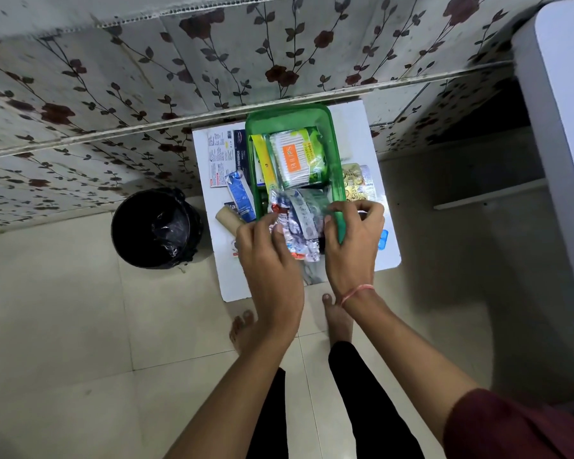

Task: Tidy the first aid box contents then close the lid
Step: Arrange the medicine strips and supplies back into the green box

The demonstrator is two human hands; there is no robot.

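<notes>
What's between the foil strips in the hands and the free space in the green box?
Nothing visible. Both the left hand and right hand hold the foil blister strips right over the near end of the green box. The cotton swab pack fills the far end, not the spot below the strips.

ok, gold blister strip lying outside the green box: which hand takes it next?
Right, probably. The gold blister strip lies on the white table just beyond the right hand, beside the green plastic box. The left hand sits on the far side, pinching the silver foil packets.
</notes>
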